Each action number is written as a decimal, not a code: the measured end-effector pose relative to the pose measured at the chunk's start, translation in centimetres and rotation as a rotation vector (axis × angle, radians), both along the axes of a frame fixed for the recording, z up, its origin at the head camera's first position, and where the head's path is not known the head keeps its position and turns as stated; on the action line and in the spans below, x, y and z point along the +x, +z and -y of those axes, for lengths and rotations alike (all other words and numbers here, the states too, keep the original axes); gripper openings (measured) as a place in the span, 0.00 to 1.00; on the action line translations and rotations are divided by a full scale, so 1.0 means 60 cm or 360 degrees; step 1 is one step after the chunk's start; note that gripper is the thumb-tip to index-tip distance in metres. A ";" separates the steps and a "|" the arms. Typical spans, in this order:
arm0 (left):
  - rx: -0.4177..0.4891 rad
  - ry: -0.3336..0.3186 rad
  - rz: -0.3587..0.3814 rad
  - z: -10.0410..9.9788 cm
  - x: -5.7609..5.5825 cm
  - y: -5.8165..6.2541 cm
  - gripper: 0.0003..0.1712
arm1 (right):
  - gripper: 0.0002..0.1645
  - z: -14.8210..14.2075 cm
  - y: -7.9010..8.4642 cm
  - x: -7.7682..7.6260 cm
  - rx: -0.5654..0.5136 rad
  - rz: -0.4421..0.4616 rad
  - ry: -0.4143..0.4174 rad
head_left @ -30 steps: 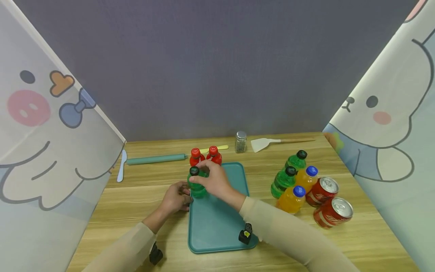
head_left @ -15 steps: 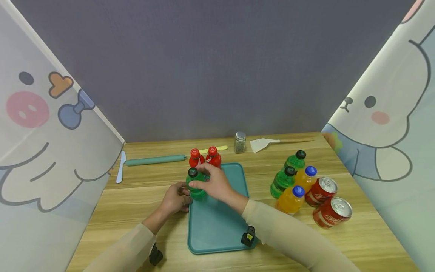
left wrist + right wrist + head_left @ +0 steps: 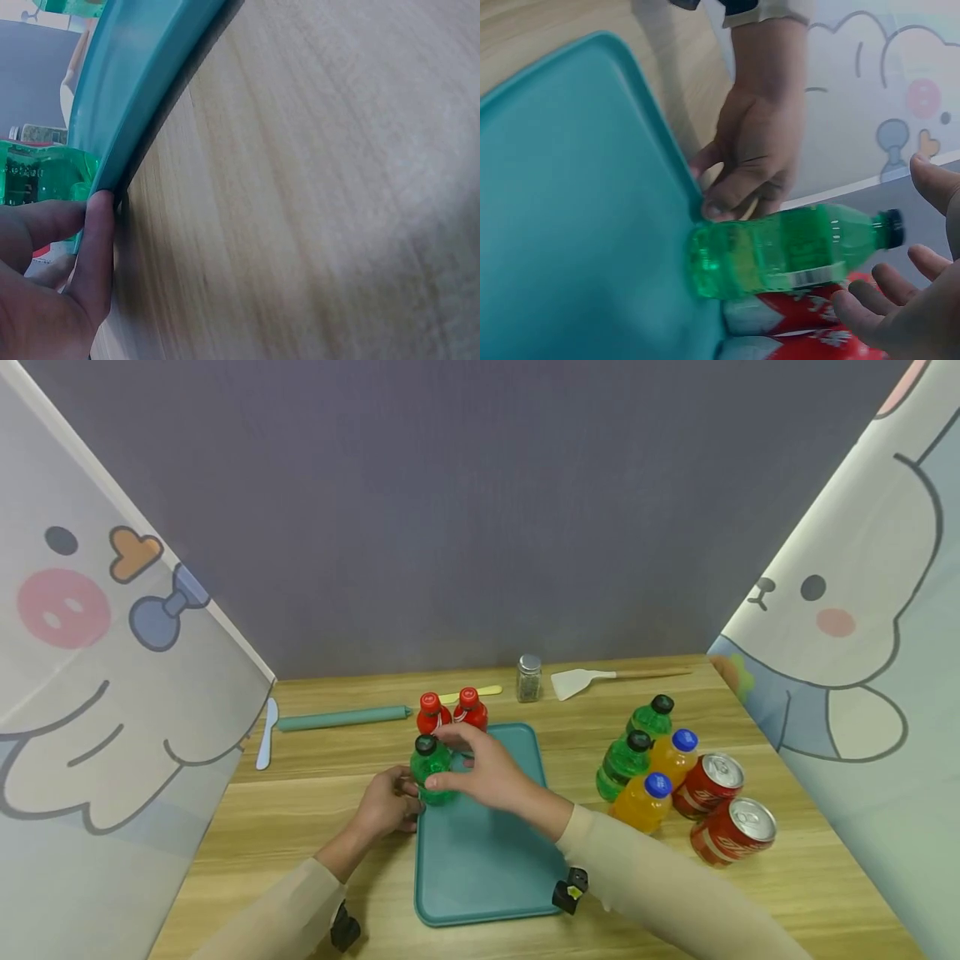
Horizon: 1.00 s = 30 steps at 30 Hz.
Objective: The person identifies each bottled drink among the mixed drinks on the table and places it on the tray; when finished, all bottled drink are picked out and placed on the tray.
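A green soda bottle [image 3: 431, 768] with a black cap stands upright at the left edge of the teal tray [image 3: 480, 877]. Around it, apart from its surface in the right wrist view, my right hand [image 3: 487, 770] has its fingers spread. My left hand [image 3: 386, 806] pinches the tray's left rim; the left wrist view shows the fingers [image 3: 99, 247] at that rim beside the bottle. Two red bottles [image 3: 470, 710] with red caps stand side by side at the tray's far end, partly hidden behind the green bottle and my right hand.
To the right stand two more green bottles [image 3: 624, 767], two orange drink bottles [image 3: 642, 803] and two red cans [image 3: 733, 832]. Along the back lie a teal rod [image 3: 345, 718], a yellow knife [image 3: 487, 691] and a white spatula [image 3: 573, 682], with a shaker [image 3: 528, 679]. A pale blue knife [image 3: 266, 735] lies left.
My right hand has loosened from the green bottle and drawn slightly to the right, its fingers spreading. The bottle stays upright on the tray. My left hand keeps its place at the rim.
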<state>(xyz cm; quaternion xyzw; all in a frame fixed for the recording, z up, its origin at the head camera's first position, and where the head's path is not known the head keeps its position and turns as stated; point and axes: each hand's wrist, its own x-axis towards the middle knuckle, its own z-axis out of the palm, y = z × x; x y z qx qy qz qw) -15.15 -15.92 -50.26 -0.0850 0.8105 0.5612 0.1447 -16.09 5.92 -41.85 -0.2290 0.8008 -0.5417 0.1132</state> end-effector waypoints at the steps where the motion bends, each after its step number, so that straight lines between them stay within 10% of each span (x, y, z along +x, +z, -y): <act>1: 0.0001 0.0001 -0.0001 0.000 0.001 -0.001 0.32 | 0.40 -0.005 0.006 0.004 -0.0002 0.0005 0.0002; 17: 0.0009 0.0020 -0.0030 -0.001 0.000 -0.001 0.33 | 0.35 -0.141 0.102 0.048 -0.0082 -0.0152 -0.0061; 30: 0.0019 0.0029 -0.0016 -0.001 -0.001 -0.004 0.34 | 0.31 -0.277 0.108 0.051 0.0220 -0.0358 -0.0360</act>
